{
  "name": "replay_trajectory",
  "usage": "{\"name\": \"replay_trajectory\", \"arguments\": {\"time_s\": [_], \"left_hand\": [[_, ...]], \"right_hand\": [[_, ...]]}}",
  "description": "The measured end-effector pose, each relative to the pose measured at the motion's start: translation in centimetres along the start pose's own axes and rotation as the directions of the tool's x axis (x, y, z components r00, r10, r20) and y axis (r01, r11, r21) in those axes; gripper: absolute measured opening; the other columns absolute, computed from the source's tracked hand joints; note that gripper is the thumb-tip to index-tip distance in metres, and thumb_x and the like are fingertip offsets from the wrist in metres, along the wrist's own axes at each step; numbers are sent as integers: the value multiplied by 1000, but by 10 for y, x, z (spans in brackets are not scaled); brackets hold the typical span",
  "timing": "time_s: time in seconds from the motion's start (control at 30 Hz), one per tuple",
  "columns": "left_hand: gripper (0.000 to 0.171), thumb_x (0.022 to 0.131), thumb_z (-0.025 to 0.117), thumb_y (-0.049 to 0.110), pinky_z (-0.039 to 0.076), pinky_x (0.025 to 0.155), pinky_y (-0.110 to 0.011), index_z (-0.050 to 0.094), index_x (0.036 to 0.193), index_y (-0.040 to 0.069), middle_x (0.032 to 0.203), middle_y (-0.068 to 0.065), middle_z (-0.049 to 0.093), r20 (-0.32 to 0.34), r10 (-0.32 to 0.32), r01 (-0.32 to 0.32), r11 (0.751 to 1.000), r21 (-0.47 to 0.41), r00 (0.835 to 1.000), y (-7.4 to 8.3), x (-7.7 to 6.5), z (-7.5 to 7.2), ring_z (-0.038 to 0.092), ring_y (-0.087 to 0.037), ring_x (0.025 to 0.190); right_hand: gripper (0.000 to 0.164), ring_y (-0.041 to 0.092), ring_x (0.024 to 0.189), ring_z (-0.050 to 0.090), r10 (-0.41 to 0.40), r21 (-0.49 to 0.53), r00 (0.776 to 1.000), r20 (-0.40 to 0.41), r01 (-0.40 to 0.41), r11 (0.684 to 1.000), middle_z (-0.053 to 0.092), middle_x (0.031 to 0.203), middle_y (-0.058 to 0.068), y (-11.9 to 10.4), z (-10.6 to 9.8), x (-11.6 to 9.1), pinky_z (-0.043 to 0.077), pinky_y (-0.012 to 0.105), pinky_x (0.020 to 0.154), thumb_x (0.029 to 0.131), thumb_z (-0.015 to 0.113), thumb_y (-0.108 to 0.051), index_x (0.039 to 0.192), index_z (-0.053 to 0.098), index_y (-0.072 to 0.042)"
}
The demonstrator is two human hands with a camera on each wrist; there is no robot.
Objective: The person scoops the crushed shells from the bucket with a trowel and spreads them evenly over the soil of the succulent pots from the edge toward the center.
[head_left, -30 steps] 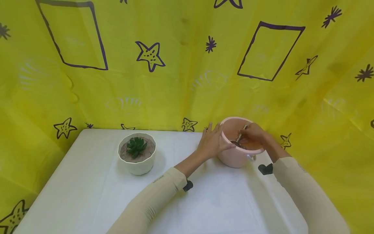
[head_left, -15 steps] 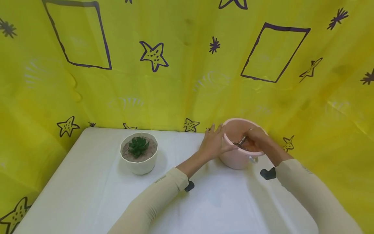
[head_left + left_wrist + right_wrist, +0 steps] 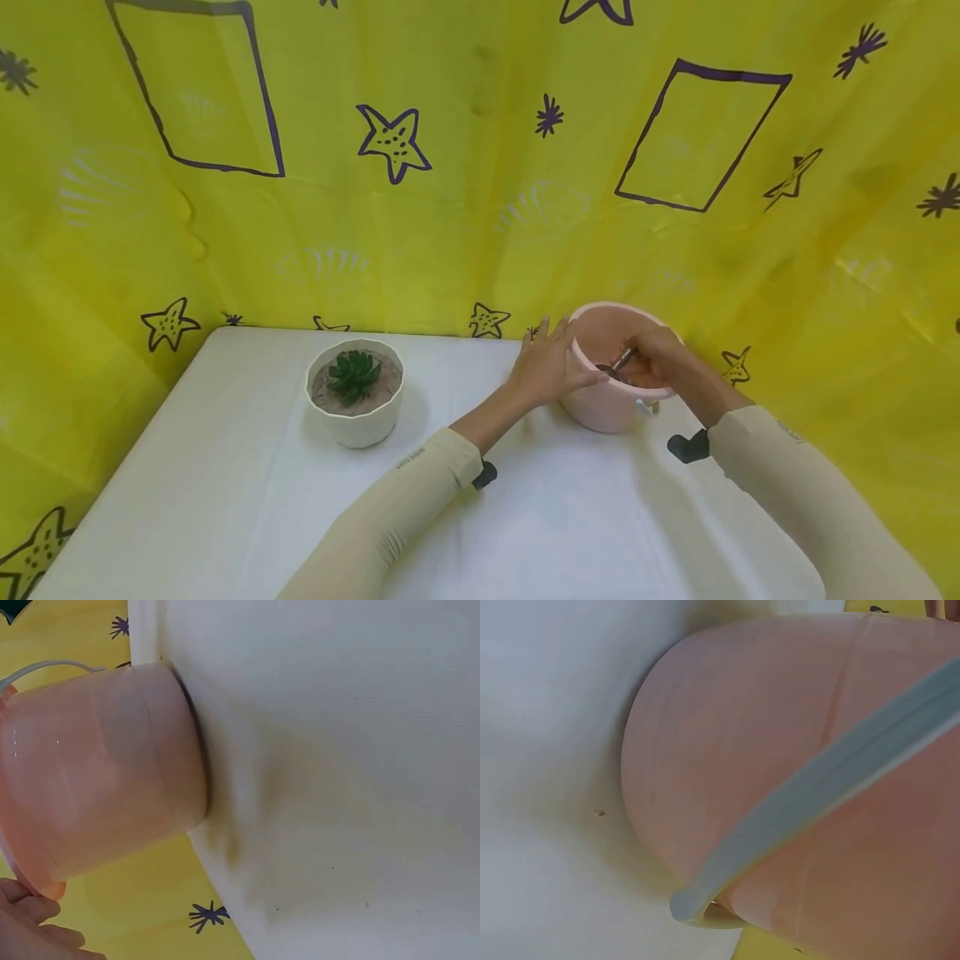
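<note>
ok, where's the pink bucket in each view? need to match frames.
Head: pink bucket right of centre, just below mid-height.
Left wrist: left side, appearing sideways, base toward the right.
Right wrist: most of the frame, out to the right edge, base toward the left.
Shared landmark: its pale handle, at least partly visible in all three.

A hand could pass over the table (image 3: 555, 525) between the pot (image 3: 358, 428) and the left hand (image 3: 540, 368), which bars the left rim of the bucket (image 3: 600, 412). The right hand (image 3: 656, 353) and spoon (image 3: 623, 360) crowd its near part, leaving room far left; the curtain (image 3: 450, 225) bounds the far side.
</note>
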State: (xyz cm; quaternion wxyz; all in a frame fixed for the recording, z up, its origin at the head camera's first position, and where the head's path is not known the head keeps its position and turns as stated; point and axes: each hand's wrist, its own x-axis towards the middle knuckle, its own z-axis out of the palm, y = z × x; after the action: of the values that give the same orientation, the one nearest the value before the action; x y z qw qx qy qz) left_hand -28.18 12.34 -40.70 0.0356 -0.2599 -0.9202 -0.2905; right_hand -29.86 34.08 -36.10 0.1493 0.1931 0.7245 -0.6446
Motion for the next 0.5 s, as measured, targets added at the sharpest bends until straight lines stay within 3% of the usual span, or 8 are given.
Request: {"name": "replay_trajectory", "arguments": {"time_s": [0.23,0.5], "left_hand": [[106,90,72,68,12,127,-57,26,168,13,171,-6,30,4,5,-5,999,-33,1000,-1,2,3,17,-37,159],[106,89,74,66,11,127,-56,24,169,17,171,-4,29,10,-19,19,997,-76,1000,0,2,-1,16,-37,159]], "right_hand": [[21,26,62,76,-8,20,999,-46,9,1000,72,72,13,-6,-5,-6,62,32,59,107,45,-2,109,59,13],[26,18,63,74,-19,-77,996,-82,12,997,71,73,7,-14,-8,-8,61,26,66,110,46,-6,119,59,14]]}}
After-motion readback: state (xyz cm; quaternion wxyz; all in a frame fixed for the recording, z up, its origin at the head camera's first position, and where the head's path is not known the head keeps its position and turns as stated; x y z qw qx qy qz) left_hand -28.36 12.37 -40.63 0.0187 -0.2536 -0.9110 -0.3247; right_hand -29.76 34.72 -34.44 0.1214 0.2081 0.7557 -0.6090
